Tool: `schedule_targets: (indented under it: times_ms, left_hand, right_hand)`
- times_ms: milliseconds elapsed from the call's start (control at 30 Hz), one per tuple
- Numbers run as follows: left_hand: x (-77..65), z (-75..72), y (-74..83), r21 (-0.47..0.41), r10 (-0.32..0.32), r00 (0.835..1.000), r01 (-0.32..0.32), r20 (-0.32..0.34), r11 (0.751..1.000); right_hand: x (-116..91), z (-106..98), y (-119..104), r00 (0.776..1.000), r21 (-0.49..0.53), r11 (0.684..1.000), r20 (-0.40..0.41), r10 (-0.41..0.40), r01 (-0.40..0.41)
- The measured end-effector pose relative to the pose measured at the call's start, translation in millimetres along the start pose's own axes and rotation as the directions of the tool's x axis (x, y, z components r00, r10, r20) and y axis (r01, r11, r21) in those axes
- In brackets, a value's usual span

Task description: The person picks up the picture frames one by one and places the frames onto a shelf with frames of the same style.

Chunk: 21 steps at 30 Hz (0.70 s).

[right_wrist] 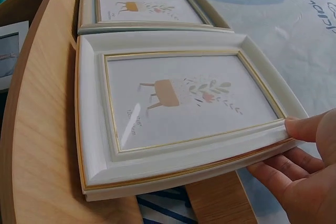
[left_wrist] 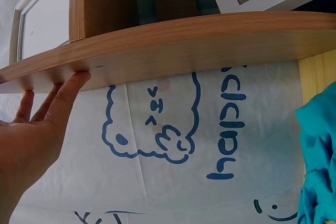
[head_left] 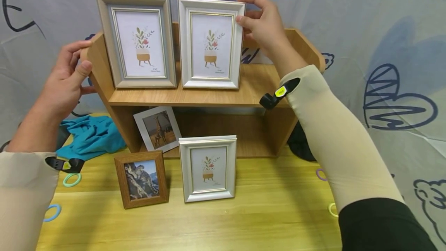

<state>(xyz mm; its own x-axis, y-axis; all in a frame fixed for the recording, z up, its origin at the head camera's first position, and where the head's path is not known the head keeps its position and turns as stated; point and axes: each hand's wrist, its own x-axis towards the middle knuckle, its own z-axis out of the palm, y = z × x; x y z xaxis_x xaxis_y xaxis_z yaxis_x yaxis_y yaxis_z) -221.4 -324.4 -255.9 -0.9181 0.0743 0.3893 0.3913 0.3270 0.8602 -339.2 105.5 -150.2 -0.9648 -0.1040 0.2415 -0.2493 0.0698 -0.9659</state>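
Note:
My right hand [head_left: 265, 22] pinches the upper right edge of a white picture frame [head_left: 186, 45], thumb on the front and fingers behind. The frame stands upright on the upper board of a wooden shelf [head_left: 258, 80]; its print shows a potted plant. Beside it on the left, a beige-grey picture frame [head_left: 170, 49] with the same print stands on that board. With fairly straight fingers, my left hand [head_left: 66, 76] touches the outer face of the shelf's left side panel [left_wrist: 157, 51]. In the right wrist view, the fingertips behind the white frame are partly hidden.
A white-bordered giraffe picture [head_left: 170, 117] leans tilted in the lower compartment. On the yellow table [head_left: 271, 212] stand a brown frame [head_left: 120, 181] and another white frame [head_left: 184, 173]. Teal cloth [head_left: 92, 134] lies left of the shelf. Small coloured rings [head_left: 72, 185] lie near the table's sides.

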Motion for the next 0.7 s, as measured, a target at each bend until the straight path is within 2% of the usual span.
schedule_targets:
  times_ms: [267,500,700]
  left_hand:
    - [-0.4,-0.7,1.1,-0.046,0.017,1.0,-0.017,0.0,0.999]
    - [-1.2,-0.7,3.0,-0.048,0.01,1.0,-0.01,0.001,0.999]
    - [-2.0,-0.3,3.9,-0.078,0.015,1.0,-0.015,0.0,0.997]
  right_hand:
    - [-2.4,0.1,1.3,1.0,-0.041,0.999,0.016,-0.012,0.013]
    - [-2.4,-1.9,3.4,0.999,-0.085,0.996,0.03,-0.03,0.032]
    - [-1.1,-3.5,2.7,0.998,-0.035,0.999,0.055,-0.021,0.023]
